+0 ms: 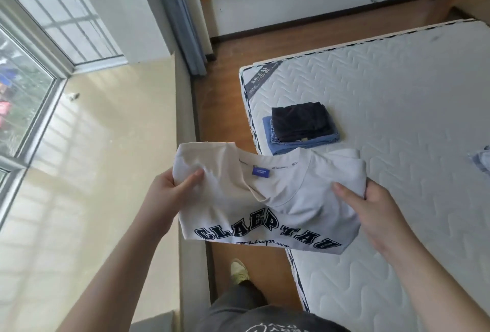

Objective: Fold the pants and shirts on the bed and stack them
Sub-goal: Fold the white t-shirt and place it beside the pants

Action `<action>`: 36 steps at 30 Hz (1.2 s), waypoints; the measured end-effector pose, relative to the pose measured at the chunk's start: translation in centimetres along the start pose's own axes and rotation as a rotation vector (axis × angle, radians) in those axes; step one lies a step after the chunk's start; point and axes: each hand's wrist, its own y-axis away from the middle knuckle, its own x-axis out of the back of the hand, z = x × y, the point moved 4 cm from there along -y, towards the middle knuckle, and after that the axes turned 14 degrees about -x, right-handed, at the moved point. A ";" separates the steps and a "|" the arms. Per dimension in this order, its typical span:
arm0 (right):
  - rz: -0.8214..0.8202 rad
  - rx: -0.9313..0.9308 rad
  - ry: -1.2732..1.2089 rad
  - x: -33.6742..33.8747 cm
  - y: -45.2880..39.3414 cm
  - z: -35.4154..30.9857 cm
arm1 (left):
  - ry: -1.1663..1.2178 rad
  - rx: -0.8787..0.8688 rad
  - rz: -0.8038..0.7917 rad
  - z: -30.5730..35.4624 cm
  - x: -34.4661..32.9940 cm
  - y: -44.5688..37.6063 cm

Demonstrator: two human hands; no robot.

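Bare quilted mattress (384, 109), near corner carries a stack: dark folded pants (301, 122) on folded blue jeans (281, 142). Cream T-shirt (265, 207) (navy block lettering, blue neck label) held over the mattress edge. Left hand (169, 193) pinches one folded side, right hand (371, 212) pinches the other.

Cream shirt (265, 199) with navy lettering, black pants (299, 122) on blue jeans (281, 144), white quilted mattress (384, 93)
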 end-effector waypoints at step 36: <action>-0.161 -0.036 0.315 -27.4 -39.1 -18.7 | -0.137 0.140 0.112 -5.0 9.8 -38.7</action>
